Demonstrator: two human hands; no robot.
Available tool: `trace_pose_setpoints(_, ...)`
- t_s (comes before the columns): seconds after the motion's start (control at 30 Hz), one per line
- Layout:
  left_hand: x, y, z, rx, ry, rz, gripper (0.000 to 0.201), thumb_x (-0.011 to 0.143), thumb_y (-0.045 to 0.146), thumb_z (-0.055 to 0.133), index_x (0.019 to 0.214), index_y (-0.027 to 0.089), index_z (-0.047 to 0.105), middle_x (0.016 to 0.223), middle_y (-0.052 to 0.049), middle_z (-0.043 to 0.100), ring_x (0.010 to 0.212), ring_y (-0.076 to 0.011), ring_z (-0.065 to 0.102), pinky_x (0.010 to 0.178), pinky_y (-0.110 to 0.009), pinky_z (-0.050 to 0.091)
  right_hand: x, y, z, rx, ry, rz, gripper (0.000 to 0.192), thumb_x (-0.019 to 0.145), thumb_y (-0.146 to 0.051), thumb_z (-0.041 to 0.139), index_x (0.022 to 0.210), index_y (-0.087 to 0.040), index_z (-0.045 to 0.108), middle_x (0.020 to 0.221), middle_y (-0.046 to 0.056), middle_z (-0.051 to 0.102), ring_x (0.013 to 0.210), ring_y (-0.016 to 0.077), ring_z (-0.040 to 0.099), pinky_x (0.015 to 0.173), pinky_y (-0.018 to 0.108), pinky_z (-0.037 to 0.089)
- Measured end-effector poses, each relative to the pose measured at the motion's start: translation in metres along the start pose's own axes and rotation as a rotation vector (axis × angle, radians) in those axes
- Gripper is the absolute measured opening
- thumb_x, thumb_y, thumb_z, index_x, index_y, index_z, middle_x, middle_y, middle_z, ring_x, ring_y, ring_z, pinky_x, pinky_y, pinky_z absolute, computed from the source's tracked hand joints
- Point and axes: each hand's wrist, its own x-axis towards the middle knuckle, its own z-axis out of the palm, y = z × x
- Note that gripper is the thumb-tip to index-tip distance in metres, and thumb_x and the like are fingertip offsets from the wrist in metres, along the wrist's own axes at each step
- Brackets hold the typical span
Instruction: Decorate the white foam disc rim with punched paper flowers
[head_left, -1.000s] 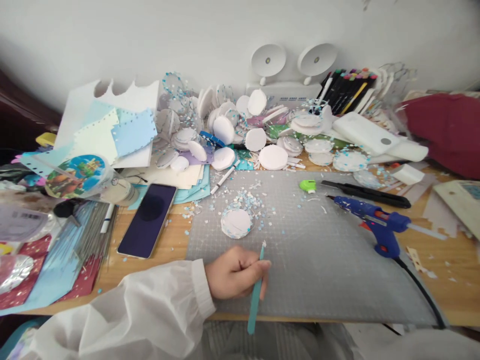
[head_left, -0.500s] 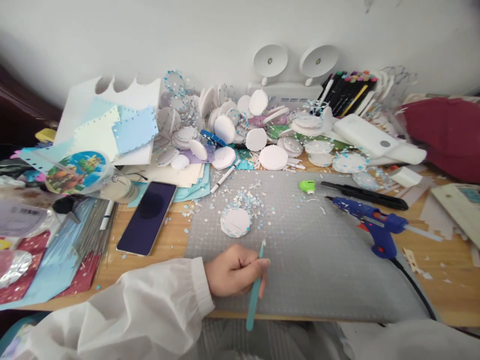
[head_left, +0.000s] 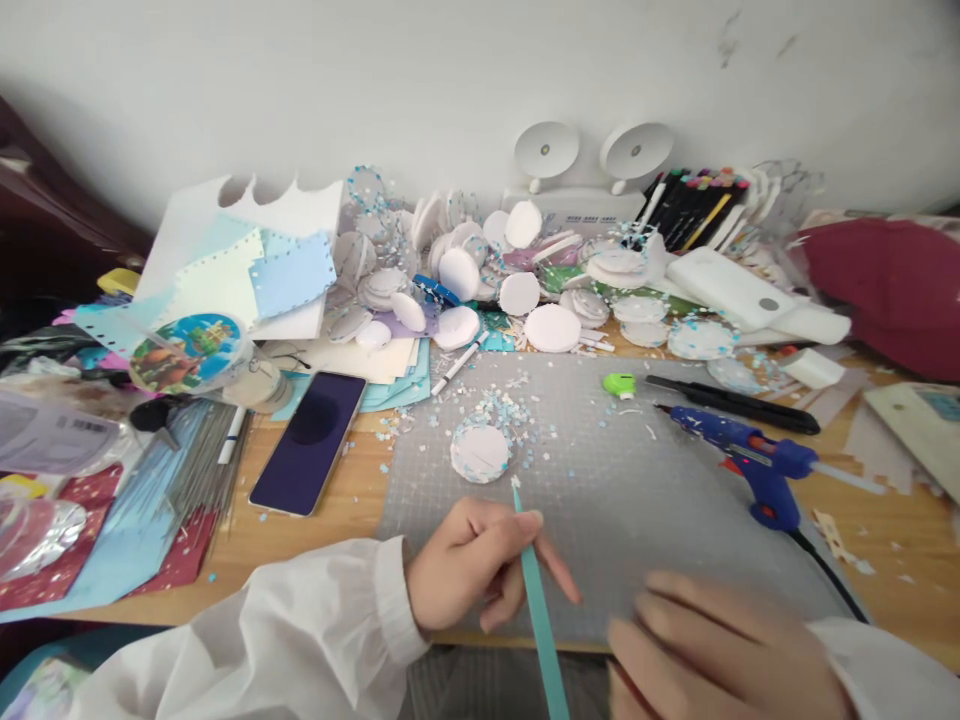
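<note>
Teal tweezers (head_left: 534,580) pinched in left hand (head_left: 469,565), tip just short of the white disc (head_left: 481,452) on the grey mat (head_left: 675,520). Right hand (head_left: 720,650) blurred, open, empty. Looks like confetti-placement step; next needs a steady tip.

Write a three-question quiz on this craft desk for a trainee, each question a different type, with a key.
1. True or false: the left hand holds a teal stick.
2. Which tool lies at the right edge of the grey cutting mat? A) scissors B) blue glue gun C) stapler
3. Fill in: the dark phone lies to the ____ of the mat.

Key: 1 true; 2 B; 3 left.
</note>
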Motion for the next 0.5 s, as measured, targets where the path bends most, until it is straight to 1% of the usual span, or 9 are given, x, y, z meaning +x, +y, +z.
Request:
trace_pose_setpoints(0.07, -0.001, 0.004, 0.005, -0.061, 0.068, -0.017, 0.056, 0.091, 0.049, 0.039, 0.078, 0.006, 0.072, 0.03, 0.005, 0.038, 0.025, -0.0034, 0.026, 0.035, -0.019, 0.016, 0.027, 0.01, 0.009, 0.033, -0.027, -0.122, 0.022, 0.089, -0.009, 0.042, 0.087, -0.021, 0.06, 0.077, 0.0, 0.064, 0.061, 0.0127, 0.054, 0.059, 0.031, 0.045)
trace_pose_setpoints(0.1, -0.001, 0.005, 0.008, -0.078, 0.109, -0.023, 0.054, 0.09, 0.049, 0.04, 0.076, 0.007, 0.071, 0.029, 0.005, 0.038, 0.024, -0.0035, 0.026, 0.035, -0.02, 0.016, 0.038, 0.014, 0.012, 0.033, -0.011, -0.179, 0.023, 0.088, -0.006, 0.04, 0.086, -0.019, 0.059, 0.07, 0.001, 0.063, 0.056, 0.0131, 0.052, 0.053, 0.031, 0.041)
trace_pose_setpoints(0.17, -0.001, 0.007, 0.013, -0.07, 0.195, -0.024, 0.051, 0.088, 0.049, 0.042, 0.069, 0.008, 0.068, 0.029, 0.006, 0.038, 0.024, -0.0037, 0.025, 0.035, -0.02, 0.016, 0.054, 0.019, 0.018, -0.013, 0.078, -0.242, 0.019, 0.086, -0.006, 0.041, 0.085, -0.017, 0.056, 0.06, 0.001, 0.059, 0.05, 0.0139, 0.049, 0.046, 0.031, 0.032)
trace_pose_setpoints(0.23, 0.0, 0.008, 0.018, -0.018, 0.27, -0.024, 0.049, 0.086, 0.05, 0.045, 0.061, 0.011, 0.062, 0.03, 0.007, 0.036, 0.026, -0.0039, 0.024, 0.035, -0.02, 0.016, 0.061, 0.022, 0.023, -0.081, 0.15, -0.253, 0.015, 0.085, -0.007, 0.041, 0.084, -0.016, 0.054, 0.053, 0.0, 0.056, 0.047, 0.0144, 0.047, 0.045, 0.03, 0.028)
trace_pose_setpoints(0.33, 0.002, 0.01, 0.024, 0.088, 0.338, -0.021, 0.052, 0.083, 0.051, 0.049, 0.045, 0.016, 0.042, 0.034, 0.008, 0.029, 0.034, -0.0038, 0.023, 0.037, -0.021, 0.017, 0.064, 0.025, 0.029, -0.122, 0.16, -0.241, 0.015, 0.086, -0.008, 0.04, 0.084, -0.017, 0.053, 0.051, -0.002, 0.053, 0.045, 0.0134, 0.044, 0.046, 0.03, 0.027)
trace_pose_setpoints(0.4, 0.003, 0.011, 0.026, 0.15, 0.352, -0.027, 0.054, 0.084, 0.05, 0.048, 0.045, 0.018, 0.032, 0.037, 0.008, 0.026, 0.038, -0.0042, 0.023, 0.038, -0.021, 0.018, 0.065, 0.028, 0.033, -0.097, 0.153, -0.244, 0.016, 0.084, -0.007, 0.042, 0.079, -0.019, 0.052, 0.05, -0.003, 0.049, 0.045, 0.0129, 0.041, 0.047, 0.03, 0.026)
trace_pose_setpoints(0.47, 0.003, 0.014, 0.024, 0.264, 0.341, -0.009, 0.051, 0.09, 0.045, 0.04, 0.048, 0.018, 0.033, 0.039, 0.007, 0.027, 0.038, -0.0051, 0.025, 0.039, -0.021, 0.021, 0.066, 0.033, 0.038, -0.046, 0.141, -0.246, 0.019, 0.081, -0.005, 0.043, 0.072, -0.021, 0.049, 0.049, -0.003, 0.045, 0.045, 0.0133, 0.038, 0.047, 0.03, 0.026)
trace_pose_setpoints(0.5, 0.002, 0.016, 0.021, 0.371, 0.332, 0.044, 0.05, 0.094, 0.04, 0.035, 0.049, 0.017, 0.036, 0.039, 0.006, 0.03, 0.038, -0.0057, 0.028, 0.04, -0.021, 0.024, 0.066, 0.036, 0.04, -0.015, 0.138, -0.231, 0.022, 0.079, -0.004, 0.042, 0.067, -0.021, 0.047, 0.049, -0.003, 0.042, 0.046, 0.0138, 0.036, 0.047, 0.03, 0.025)
